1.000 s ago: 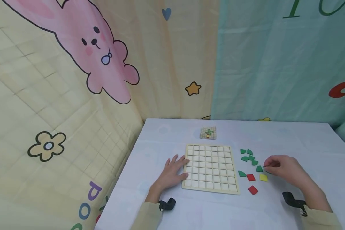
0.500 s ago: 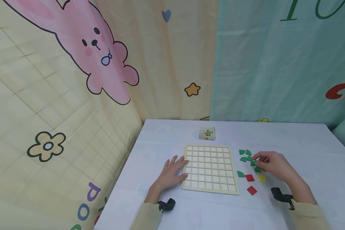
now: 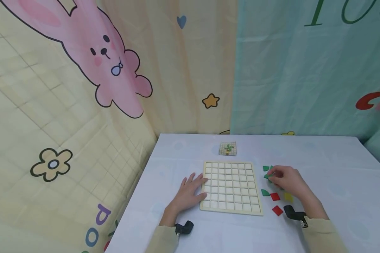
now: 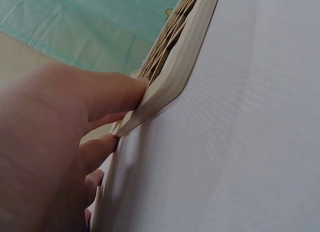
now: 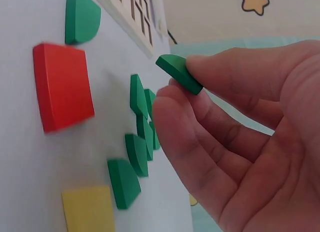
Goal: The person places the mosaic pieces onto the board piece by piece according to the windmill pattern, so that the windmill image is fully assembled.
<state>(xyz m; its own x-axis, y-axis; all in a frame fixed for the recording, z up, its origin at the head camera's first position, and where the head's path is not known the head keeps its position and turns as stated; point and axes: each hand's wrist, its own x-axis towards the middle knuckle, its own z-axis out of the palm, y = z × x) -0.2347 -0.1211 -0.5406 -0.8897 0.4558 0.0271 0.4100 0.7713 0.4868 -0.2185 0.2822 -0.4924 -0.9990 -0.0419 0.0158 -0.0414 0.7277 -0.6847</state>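
Observation:
A square wooden grid board [image 3: 228,188] lies flat on the table. My left hand [image 3: 187,193] rests on its left edge, thumb and fingers spread and fairly straight. My right hand [image 3: 286,181] pinches a green quarter-round tile [image 5: 179,72] between thumb and fingers, raised off the table to the right of the board. Several more green tiles [image 5: 137,154] lie below that hand, some of them hidden by it in the head view. Nearby are a red square tile [image 3: 275,196], a second red tile [image 3: 277,210] and a yellow tile [image 3: 288,197].
A small pattern card [image 3: 227,148] showing a green plant-like figure on a grid lies behind the board. The white-covered table [image 3: 187,154] ends at a printed cloth backdrop [image 3: 190,70].
My right hand has moved left across the loose tiles toward the board, with the green tile coming along. The left hand has stayed on the board's edge.

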